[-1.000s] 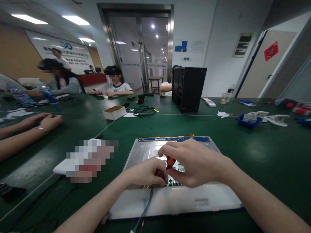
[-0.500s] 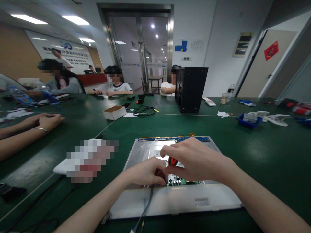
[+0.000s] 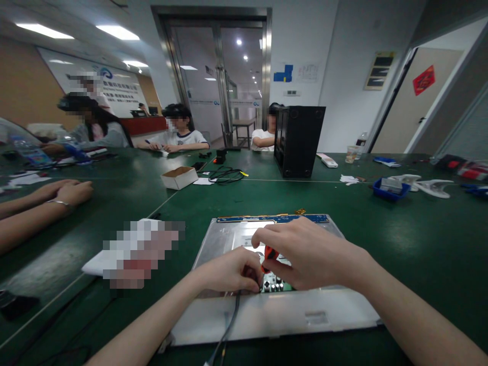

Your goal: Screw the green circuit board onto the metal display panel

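Observation:
A flat metal-backed display panel lies on the table in front of me, with a thin blue circuit strip along its far edge. My right hand is curled over its middle, fingers around the red and black handle of a screwdriver. The tool's tip is hidden. Close beside it, my left hand rests at the green circuit board, thumb and fingers pinched together. Whatever lies between them cannot be seen. A dark cable runs from under that hand toward me.
A black computer case stands behind the panel. A small open box and coiled black cable lie left of it; a blue tray is at right. Another person's clasped hands rest at left, near a partly blurred white packet.
My right hand's fingers have shifted slightly around the screwdriver, and more of its red handle shows. My left hand stays in place. The other person's hands at left have drawn back a little.

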A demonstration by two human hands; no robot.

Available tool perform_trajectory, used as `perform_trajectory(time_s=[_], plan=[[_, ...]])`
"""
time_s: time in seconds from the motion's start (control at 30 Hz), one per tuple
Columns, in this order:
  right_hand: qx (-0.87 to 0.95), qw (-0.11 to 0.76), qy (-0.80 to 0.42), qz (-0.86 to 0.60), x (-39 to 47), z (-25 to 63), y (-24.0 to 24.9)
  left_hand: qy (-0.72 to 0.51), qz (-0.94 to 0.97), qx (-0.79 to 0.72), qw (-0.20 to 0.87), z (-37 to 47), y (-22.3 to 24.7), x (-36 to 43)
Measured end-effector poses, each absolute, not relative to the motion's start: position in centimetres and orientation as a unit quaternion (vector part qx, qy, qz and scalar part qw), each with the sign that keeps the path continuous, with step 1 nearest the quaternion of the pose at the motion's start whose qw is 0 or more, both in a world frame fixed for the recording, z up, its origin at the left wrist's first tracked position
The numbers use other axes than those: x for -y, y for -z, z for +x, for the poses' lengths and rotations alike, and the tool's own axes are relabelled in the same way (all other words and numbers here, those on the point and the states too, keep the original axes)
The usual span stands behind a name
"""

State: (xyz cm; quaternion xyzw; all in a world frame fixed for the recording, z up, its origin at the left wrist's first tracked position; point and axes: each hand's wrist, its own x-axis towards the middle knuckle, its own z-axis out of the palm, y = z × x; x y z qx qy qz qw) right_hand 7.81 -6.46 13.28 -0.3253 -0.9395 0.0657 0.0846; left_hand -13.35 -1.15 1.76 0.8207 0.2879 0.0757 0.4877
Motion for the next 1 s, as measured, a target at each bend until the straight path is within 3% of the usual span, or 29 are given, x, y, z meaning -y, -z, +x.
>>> perform_trajectory(time_s=[1.0], plan=[[0.949, 0.104, -0.052, -0.294, 6.32, 7.80, -13.06, -0.064, 0.828, -0.299, 0.470, -13.40, -2.14, 1.06]])
